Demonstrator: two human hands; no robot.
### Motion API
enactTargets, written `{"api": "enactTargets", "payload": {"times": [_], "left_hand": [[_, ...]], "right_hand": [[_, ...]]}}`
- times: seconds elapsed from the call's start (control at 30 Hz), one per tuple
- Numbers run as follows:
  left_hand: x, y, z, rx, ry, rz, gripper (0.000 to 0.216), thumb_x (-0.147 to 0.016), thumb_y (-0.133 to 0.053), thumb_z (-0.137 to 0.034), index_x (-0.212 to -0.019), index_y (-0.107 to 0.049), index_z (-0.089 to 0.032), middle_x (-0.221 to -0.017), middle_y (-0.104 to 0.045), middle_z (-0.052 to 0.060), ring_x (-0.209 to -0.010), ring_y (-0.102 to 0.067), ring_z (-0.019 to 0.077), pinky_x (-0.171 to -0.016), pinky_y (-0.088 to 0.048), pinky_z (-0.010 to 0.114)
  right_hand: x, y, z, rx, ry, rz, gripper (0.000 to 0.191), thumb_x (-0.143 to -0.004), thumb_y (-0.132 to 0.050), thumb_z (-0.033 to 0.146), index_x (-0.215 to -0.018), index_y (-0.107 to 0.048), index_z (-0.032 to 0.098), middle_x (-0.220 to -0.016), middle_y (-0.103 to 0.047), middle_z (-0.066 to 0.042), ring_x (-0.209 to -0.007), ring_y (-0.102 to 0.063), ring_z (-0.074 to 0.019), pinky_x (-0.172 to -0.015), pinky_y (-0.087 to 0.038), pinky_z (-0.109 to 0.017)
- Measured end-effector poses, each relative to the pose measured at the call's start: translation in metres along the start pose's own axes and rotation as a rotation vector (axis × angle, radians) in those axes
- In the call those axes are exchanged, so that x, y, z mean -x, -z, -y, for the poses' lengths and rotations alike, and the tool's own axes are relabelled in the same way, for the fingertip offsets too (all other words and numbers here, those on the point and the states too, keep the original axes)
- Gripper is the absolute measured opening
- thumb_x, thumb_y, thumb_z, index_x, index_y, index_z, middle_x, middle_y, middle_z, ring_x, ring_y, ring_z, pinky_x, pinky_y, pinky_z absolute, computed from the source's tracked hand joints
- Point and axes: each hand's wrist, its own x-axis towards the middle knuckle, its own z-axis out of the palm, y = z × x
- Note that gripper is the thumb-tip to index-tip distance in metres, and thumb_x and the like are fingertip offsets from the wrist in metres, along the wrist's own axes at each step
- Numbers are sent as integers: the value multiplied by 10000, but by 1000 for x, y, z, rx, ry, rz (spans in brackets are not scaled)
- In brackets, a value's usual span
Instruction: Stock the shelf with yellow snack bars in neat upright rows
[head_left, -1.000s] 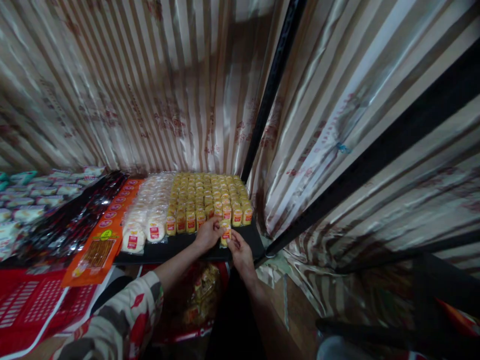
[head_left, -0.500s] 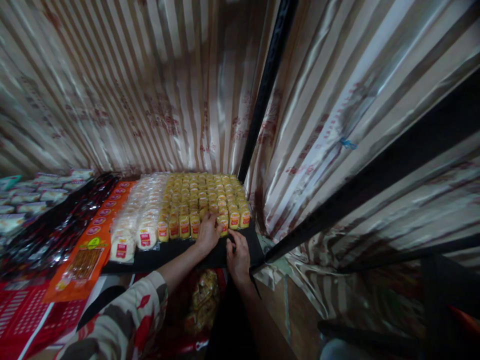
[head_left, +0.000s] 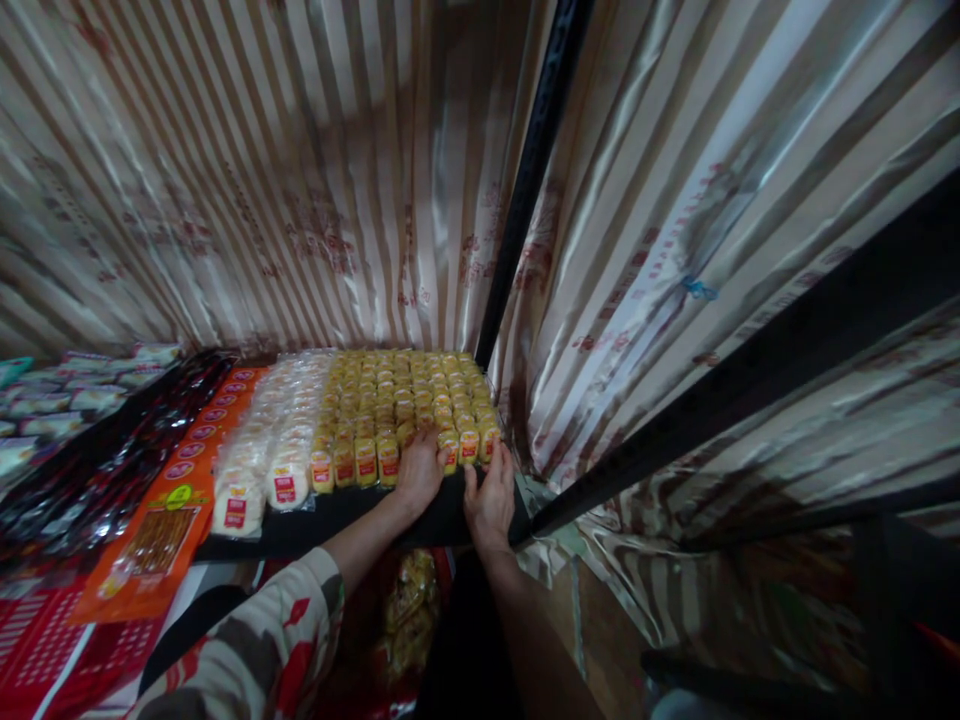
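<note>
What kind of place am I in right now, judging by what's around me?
Probably a small shop or market stall: yellow wrapped snacks stand in rows on a black shelf, with an orange snack packet displayed nearby.

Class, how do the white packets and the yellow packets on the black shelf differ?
Size: the white packets look broader than the yellow packets.
Layout: the white packets form two rows; the yellow packets fill a block of many rows.
Hands: the left hand and right hand are at the yellow packets, apart from the white packets.
Both have red labels and sit on the black shelf.
</note>
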Motion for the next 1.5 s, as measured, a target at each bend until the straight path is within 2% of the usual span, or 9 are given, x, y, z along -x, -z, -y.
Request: {"api": "enactTargets", "payload": {"times": [0.13, 0.3, 0.43, 0.6, 0.8, 1.1, 1.23, 1.4, 1.5], "left_hand": [[2, -4, -2, 19, 5, -37, 385, -838, -479, -153, -1222, -485, -136, -1192, -567, 137, -1106, -541, 236, -940, -423, 348], [4, -11, 1, 13, 55, -72, 402, -861, -446, -165, -1258, -395, -121, -1134, -589, 137, -993, -604, 224, -843, -476, 332], [5, -15, 0, -93, 40, -60, 270, -890, -398, -164, -1149, -450, -109, -1105, -584, 141, -988, -598, 228, -816, -475, 324], [5, -13, -5, -214, 47, 3, 186, -905, -362, -157, -979, -531, -141, -1017, -586, 108, -883, -604, 197, -758, -467, 285], [8, -15, -2, -176, 10, -6, 197, -912, -361, -170, -962, -551, -160, -1000, -579, 82, -878, -587, 175, -761, -463, 264], [14, -17, 5, -133, -50, -4, 253, -915, -350, -165, -1064, -554, -178, -1064, -575, 83, -939, -588, 175, -828, -473, 272], [25, -12, 10, -72, -83, -31, 257, -907, -351, -142, -1063, -545, -204, -1121, -559, 67, -954, -585, 154, -848, -474, 255], [48, -13, 19, -20, 12, -80, 205, -869, -390, -120, -964, -562, -177, -988, -560, 66, -881, -588, 161, -827, -490, 280], [65, -19, 24, 19, 76, -116, 250, -836, -412, -101, -1042, -549, -133, -1121, -500, 118, -956, -576, 181, -865, -483, 299]], "right_hand": [[-4, -7, -3, -8, -23, 50, 587, -863, -405, 400, -1396, -276, 191, -1360, -333, -176, -1029, -550, -238, -841, -487, -396], [-9, -8, -3, -6, -20, 43, 588, -843, -456, 388, -1368, -298, 175, -1310, -372, -181, -968, -560, -233, -830, -490, -401], [-14, -7, -1, -77, 0, 36, 559, -822, -491, 334, -1326, -320, 162, -1239, -407, -176, -820, -550, -194, -759, -517, -380], [-17, -9, 1, -99, -8, 35, 518, -805, -508, 295, -1278, -347, 156, -1201, -411, -170, -793, -534, -185, -699, -532, -360], [-17, -8, 2, -144, -56, 45, 537, -792, -525, 314, -1276, -343, 168, -1220, -394, -173, -755, -525, -170, -635, -528, -332], [-19, -5, -1, -110, -36, 18, 528, -775, -560, 322, -1238, -373, 152, -1200, -420, -162, -729, -517, -150, -866, -449, -396], [-20, -6, -4, -133, -51, 20, 533, -761, -574, 350, -1223, -392, 156, -1236, -402, -168, -696, -520, -134, -878, -437, -402], [-20, -5, 0, -167, -57, 22, 479, -758, -572, 360, -1172, -416, 176, -1232, -410, -150, -670, -515, -120, -828, -460, -377], [-20, -2, 4, -166, -62, 23, 480, -754, -579, 359, -1161, -426, 157, -1204, -429, -160, -676, -520, -131, -810, -461, -373]]}}
